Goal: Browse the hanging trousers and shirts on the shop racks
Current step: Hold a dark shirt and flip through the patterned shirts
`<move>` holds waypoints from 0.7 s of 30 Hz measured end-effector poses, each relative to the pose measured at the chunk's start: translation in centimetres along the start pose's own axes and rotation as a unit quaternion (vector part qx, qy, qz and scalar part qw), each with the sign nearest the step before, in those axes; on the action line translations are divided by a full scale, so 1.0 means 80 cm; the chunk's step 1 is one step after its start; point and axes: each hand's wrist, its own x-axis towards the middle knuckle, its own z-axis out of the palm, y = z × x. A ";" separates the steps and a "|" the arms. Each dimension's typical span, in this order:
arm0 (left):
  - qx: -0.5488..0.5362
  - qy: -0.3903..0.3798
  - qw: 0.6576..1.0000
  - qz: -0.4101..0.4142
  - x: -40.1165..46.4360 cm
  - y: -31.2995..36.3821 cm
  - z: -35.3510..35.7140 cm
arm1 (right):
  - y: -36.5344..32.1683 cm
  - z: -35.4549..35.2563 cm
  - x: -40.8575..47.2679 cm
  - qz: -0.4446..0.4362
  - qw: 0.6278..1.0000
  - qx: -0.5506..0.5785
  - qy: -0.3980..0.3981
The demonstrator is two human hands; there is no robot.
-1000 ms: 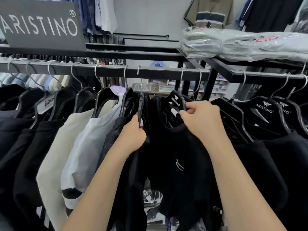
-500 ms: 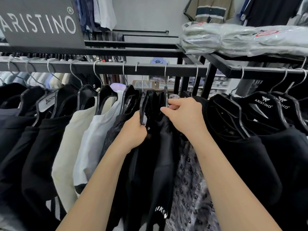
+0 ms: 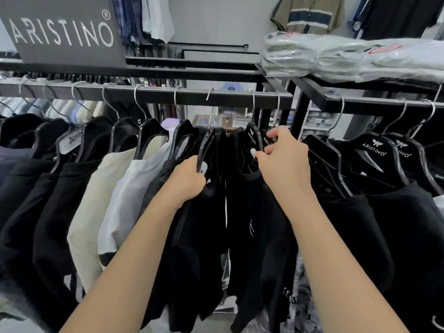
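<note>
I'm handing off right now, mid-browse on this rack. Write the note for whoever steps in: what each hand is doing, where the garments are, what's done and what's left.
Left hand: grips the shoulder of a black hanger carrying a black garment, holding it aside to the left.
Right hand: pinches the next black hanger, printed with white lettering, at its top.
Rack: all hangers hang from the rail. Black, cream and white shirts hang left of the hands; black Aristino-hanger shirts hang to the right.
Done: a gap is parted between the two held garments.
Left: judging by the hands' position, the right-hand garments and other racks probably remain.
</note>
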 end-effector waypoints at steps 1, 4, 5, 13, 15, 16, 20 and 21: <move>0.008 0.015 1.000 0.003 -0.001 0.003 -0.001 | -0.002 0.003 -0.004 -0.021 0.999 -0.018 0.031; 0.040 0.043 0.998 0.012 0.004 0.020 -0.004 | -0.013 0.018 -0.020 -0.108 0.988 -0.069 0.091; 0.051 0.047 0.997 0.012 0.010 0.027 -0.006 | -0.019 0.025 -0.026 -0.131 0.987 -0.067 0.072; 0.101 0.051 0.993 -0.029 0.031 0.038 0.007 | -0.021 0.077 -0.038 -0.082 0.981 -0.051 -0.171; 0.095 0.042 0.994 -0.043 0.011 0.031 0.032 | -0.013 0.080 -0.028 -0.049 0.982 -0.037 -0.180; 0.087 0.041 0.994 -0.053 -0.001 0.025 0.045 | -0.009 0.080 -0.025 -0.043 0.982 -0.035 -0.182; 0.033 0.064 0.994 -0.085 -0.049 -0.006 0.065 | 0.012 0.080 -0.016 -0.060 0.982 -0.004 -0.180; 0.027 0.075 0.993 -0.092 -0.062 -0.012 0.062 | 0.018 0.082 -0.016 -0.073 0.982 0.009 -0.174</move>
